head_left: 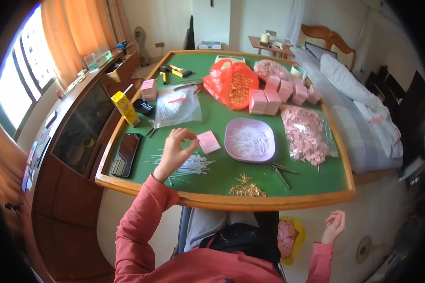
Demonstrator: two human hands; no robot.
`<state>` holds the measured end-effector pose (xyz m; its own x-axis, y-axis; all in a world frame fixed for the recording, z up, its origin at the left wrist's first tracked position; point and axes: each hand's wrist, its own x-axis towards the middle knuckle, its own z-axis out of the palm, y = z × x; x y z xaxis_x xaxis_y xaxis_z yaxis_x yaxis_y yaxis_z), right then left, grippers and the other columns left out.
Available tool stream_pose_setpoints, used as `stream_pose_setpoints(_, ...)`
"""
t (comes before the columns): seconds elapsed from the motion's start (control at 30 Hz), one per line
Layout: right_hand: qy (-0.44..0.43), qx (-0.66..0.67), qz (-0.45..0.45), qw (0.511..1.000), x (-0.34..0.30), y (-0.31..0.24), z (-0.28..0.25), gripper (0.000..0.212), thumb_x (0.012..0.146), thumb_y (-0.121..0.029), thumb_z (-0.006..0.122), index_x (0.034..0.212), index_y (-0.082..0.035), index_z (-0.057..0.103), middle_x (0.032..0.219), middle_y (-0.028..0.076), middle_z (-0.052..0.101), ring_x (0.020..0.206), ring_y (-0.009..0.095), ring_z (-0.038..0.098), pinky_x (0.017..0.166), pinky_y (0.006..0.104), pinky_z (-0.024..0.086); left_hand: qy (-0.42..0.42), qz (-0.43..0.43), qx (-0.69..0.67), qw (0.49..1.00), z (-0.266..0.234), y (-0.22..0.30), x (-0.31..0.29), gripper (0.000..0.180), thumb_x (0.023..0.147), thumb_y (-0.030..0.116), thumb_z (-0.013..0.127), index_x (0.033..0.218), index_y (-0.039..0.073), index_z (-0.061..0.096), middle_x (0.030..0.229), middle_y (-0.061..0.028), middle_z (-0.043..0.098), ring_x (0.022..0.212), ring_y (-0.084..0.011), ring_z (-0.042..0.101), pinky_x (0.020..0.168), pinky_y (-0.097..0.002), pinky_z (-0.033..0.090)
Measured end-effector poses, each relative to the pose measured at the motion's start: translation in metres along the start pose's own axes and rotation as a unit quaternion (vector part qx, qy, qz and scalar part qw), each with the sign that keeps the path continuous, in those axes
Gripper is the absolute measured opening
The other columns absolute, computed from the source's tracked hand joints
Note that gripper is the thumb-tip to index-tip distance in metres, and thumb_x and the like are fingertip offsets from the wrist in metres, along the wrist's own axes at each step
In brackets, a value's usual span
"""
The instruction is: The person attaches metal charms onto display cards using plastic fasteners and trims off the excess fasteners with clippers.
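Observation:
Over the near left part of the table, my left hand [177, 147] has its thumb and forefinger pinched at the left edge of a small stack of pink cards [209, 142]. Whatever sits between those fingertips is too small to make out. Beneath that wrist lies a spread of thin white plastic strips [196, 165]. My right hand [334, 227] is off the table to the right, its fingers loosely bent with nothing seen in them. A lilac dish [229, 153] full of white plastic strips stands right of the cards. Gold-coloured clasps [248, 189] lie in a heap by the near edge.
Pliers [282, 175] lie right of the clasps. A bag of pink pieces [304, 137], pink card stacks [264, 102] and a red bag [216, 80] of gold parts occupy the right and back. A phone [126, 154], yellow carton [125, 109] and clear bag [177, 106] are left.

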<state>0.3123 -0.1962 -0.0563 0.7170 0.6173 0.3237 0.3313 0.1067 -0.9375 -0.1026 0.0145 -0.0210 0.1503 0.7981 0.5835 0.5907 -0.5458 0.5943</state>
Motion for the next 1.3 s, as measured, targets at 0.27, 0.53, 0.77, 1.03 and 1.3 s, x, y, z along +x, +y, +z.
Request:
stream_pose_setpoints(0.27, -0.175, 0.065, -0.420, 0.888, 0.050, -0.078, 0.165, 0.009, 0.074, 0.002, 0.047, 0.069, -0.003, 0.052, 0.058, 0.007, 0.054, 0.044, 0.015, 0.049, 0.041, 0.0260, 0.036, -0.111, 0.007, 0.130, 0.985, 0.026, -0.007, 0.006, 0.068, 0.060, 0.033, 0.076, 0.116, 0.004, 0.048, 0.109, -0.0133, 0.057, 0.109, -0.0300, 0.047, 0.094, -0.0379, 0.036)
stream_pose_setpoints(0.53, -0.260, -0.012, -0.522, 0.812, 0.047, -0.080, 0.257, 0.004, 0.077, -0.004, 0.060, 0.076, -0.004, 0.056, 0.062, 0.007, 0.057, 0.054, 0.025, 0.056, 0.048, 0.0321, 0.043, -0.143, -0.069, 0.079, 0.984, 0.031, -0.017, 0.009, 0.076, 0.058, 0.030, 0.078, 0.120, 0.005, 0.042, 0.106, -0.0127, 0.059, 0.103, -0.0307, 0.052, 0.091, -0.0386, 0.038)
stream_pose_setpoints(0.77, -0.276, -0.022, -0.536, 0.798, 0.043, -0.069, 0.262, 0.006, 0.078, -0.007, 0.059, 0.074, -0.005, 0.055, 0.063, 0.007, 0.058, 0.054, 0.024, 0.057, 0.048, 0.0320, 0.043, -0.131, -0.136, -0.045, 0.981, 0.027, -0.018, 0.013, 0.075, 0.055, 0.021, 0.079, 0.119, 0.006, 0.042, 0.105, -0.0137, 0.060, 0.101, -0.0284, 0.055, 0.088, -0.0347, 0.041)
stream_pose_setpoints(1.03, -0.286, -0.006, -0.481, 0.829, 0.041, -0.067, 0.259, 0.006, 0.079, -0.009, 0.060, 0.077, -0.004, 0.057, 0.067, 0.007, 0.061, 0.056, 0.022, 0.060, 0.048, 0.0289, 0.044, -0.035, -0.001, -0.016, 0.999, 0.022, -0.004, 0.014, 0.071, 0.055, 0.017, 0.079, 0.117, 0.004, 0.046, 0.106, -0.0139, 0.057, 0.102, -0.0275, 0.055, 0.088, -0.0343, 0.042)
stream_pose_setpoints(1.3, -0.487, 0.102, -0.068, 0.865, 0.037, -0.068, 0.265, 0.013, 0.078, -0.008, 0.063, 0.084, 0.003, 0.060, 0.071, 0.007, 0.063, 0.057, 0.008, 0.056, 0.049, 0.0213, 0.043, -0.038, 0.146, -0.048, 0.987, 0.048, 0.055, 0.028, 0.074, 0.058, 0.012, 0.077, 0.123, 0.004, 0.042, 0.116, -0.0168, 0.049, 0.107, -0.0337, 0.049, 0.091, -0.0391, 0.040)
